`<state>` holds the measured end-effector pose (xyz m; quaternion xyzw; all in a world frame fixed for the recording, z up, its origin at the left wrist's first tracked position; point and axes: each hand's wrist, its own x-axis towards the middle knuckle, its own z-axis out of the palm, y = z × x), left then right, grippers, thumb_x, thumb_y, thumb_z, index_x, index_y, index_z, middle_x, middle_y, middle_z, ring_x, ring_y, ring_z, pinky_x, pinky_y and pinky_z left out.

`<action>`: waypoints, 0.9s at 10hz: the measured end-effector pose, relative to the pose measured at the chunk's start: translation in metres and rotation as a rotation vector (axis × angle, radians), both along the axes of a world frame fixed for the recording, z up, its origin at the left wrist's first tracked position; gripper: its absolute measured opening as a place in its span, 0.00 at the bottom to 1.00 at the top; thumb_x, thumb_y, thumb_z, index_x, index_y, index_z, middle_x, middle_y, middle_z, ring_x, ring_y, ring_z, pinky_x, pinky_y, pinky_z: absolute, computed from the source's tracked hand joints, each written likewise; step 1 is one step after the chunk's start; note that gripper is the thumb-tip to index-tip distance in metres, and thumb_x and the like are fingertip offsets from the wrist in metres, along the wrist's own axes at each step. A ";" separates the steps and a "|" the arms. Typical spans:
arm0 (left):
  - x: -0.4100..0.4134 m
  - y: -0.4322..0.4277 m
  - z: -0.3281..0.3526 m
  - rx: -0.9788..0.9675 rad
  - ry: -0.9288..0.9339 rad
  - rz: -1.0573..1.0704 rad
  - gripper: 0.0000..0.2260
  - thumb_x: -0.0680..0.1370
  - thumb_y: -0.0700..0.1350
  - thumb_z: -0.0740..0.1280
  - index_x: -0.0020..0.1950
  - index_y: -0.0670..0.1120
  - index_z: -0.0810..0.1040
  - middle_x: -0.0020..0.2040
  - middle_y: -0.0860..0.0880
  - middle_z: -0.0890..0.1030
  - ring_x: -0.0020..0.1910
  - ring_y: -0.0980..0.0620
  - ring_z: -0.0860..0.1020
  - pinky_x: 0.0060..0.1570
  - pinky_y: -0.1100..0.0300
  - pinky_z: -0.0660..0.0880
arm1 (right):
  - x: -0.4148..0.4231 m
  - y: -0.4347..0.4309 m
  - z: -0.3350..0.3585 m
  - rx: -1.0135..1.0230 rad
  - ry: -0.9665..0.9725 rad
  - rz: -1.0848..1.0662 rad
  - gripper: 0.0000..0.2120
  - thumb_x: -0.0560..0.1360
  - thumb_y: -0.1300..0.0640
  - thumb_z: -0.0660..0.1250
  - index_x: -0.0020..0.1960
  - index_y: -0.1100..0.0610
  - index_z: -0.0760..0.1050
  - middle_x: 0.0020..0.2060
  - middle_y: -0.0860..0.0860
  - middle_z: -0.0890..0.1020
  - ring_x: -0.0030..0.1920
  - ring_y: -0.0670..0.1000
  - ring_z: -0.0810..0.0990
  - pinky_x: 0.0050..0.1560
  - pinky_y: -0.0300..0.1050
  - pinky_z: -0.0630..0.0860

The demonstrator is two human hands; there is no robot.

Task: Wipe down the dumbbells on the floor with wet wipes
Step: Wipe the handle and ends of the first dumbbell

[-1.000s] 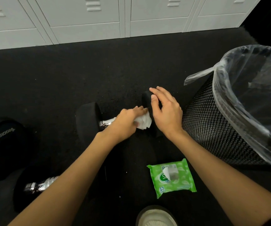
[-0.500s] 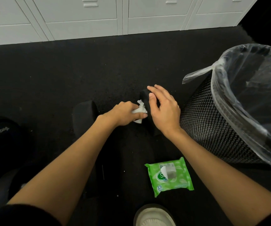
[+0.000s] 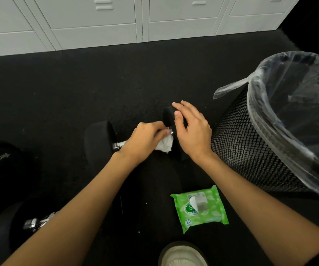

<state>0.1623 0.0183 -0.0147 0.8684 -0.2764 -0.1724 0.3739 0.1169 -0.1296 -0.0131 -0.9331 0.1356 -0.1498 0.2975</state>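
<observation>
we get flat, dim light whose source we cannot tell: the pale lockers (image 3: 93,33) come out bright, while the black floor (image 3: 68,89) and the dumbbell (image 3: 99,143) sink into one dark mass with hardly a shadow between them. our left hand (image 3: 143,141) and the white wipe (image 3: 165,145) it grips are smeared by motion, whereas the right hand (image 3: 193,135) is sharp. soft glare streaks the bin liner (image 3: 260,104), the locker lines bow at the wide-angle edges, and the top right corner falls to black.
</observation>
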 end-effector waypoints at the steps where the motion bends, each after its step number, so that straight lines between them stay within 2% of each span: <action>1: 0.007 -0.005 -0.007 0.055 0.008 -0.004 0.11 0.74 0.50 0.70 0.53 0.47 0.74 0.49 0.50 0.80 0.47 0.54 0.78 0.47 0.58 0.76 | 0.000 0.000 0.000 -0.007 -0.003 0.004 0.18 0.80 0.47 0.55 0.66 0.48 0.74 0.67 0.48 0.74 0.63 0.51 0.74 0.53 0.44 0.71; 2: 0.011 -0.007 -0.006 0.117 0.019 -0.039 0.15 0.77 0.51 0.67 0.61 0.47 0.74 0.54 0.49 0.80 0.52 0.52 0.79 0.52 0.54 0.77 | 0.000 0.000 0.000 -0.004 0.009 0.003 0.18 0.80 0.48 0.56 0.66 0.48 0.74 0.68 0.48 0.73 0.63 0.51 0.74 0.53 0.42 0.70; 3: 0.006 -0.006 -0.005 0.290 -0.131 -0.144 0.18 0.80 0.49 0.63 0.69 0.47 0.70 0.60 0.45 0.78 0.58 0.48 0.77 0.58 0.52 0.74 | 0.000 0.000 0.000 0.001 0.003 0.005 0.17 0.80 0.48 0.56 0.66 0.48 0.74 0.68 0.48 0.74 0.63 0.51 0.74 0.53 0.42 0.69; 4: -0.007 0.001 -0.012 0.397 -0.406 -0.288 0.25 0.80 0.42 0.63 0.76 0.45 0.59 0.74 0.45 0.65 0.74 0.49 0.62 0.72 0.57 0.55 | 0.000 0.000 -0.001 -0.006 0.002 0.004 0.18 0.80 0.48 0.56 0.66 0.48 0.74 0.68 0.48 0.74 0.63 0.51 0.74 0.53 0.42 0.70; 5: -0.010 0.006 -0.011 0.374 -0.386 -0.271 0.27 0.80 0.45 0.62 0.77 0.43 0.56 0.75 0.45 0.63 0.74 0.48 0.62 0.72 0.57 0.55 | 0.001 0.001 -0.001 -0.004 -0.002 -0.005 0.18 0.79 0.47 0.55 0.66 0.48 0.74 0.67 0.47 0.74 0.63 0.51 0.75 0.54 0.45 0.72; 6: 0.003 -0.003 -0.001 0.395 -0.153 -0.197 0.22 0.80 0.52 0.62 0.72 0.46 0.66 0.64 0.45 0.75 0.60 0.47 0.75 0.55 0.54 0.72 | 0.001 0.001 -0.001 -0.002 -0.002 -0.001 0.18 0.79 0.47 0.55 0.66 0.48 0.74 0.67 0.47 0.74 0.63 0.52 0.74 0.54 0.45 0.72; 7: 0.019 -0.011 0.003 0.379 0.057 -0.150 0.18 0.79 0.56 0.61 0.61 0.45 0.76 0.49 0.47 0.80 0.46 0.49 0.78 0.45 0.56 0.72 | 0.000 0.001 0.000 -0.001 0.000 -0.003 0.18 0.79 0.47 0.55 0.66 0.48 0.74 0.67 0.47 0.74 0.64 0.51 0.74 0.54 0.47 0.73; 8: 0.019 -0.008 0.000 0.324 0.099 -0.113 0.17 0.80 0.55 0.60 0.59 0.45 0.77 0.42 0.49 0.78 0.42 0.50 0.77 0.43 0.56 0.72 | 0.000 0.001 0.000 0.003 -0.004 -0.004 0.18 0.79 0.47 0.55 0.66 0.47 0.74 0.68 0.47 0.74 0.64 0.51 0.74 0.54 0.47 0.74; 9: 0.005 0.000 -0.006 0.282 -0.024 -0.172 0.20 0.79 0.50 0.64 0.70 0.47 0.69 0.60 0.46 0.78 0.59 0.47 0.76 0.58 0.50 0.73 | 0.000 0.000 -0.001 0.000 -0.008 -0.001 0.19 0.79 0.47 0.55 0.66 0.48 0.74 0.68 0.47 0.74 0.64 0.51 0.74 0.54 0.47 0.73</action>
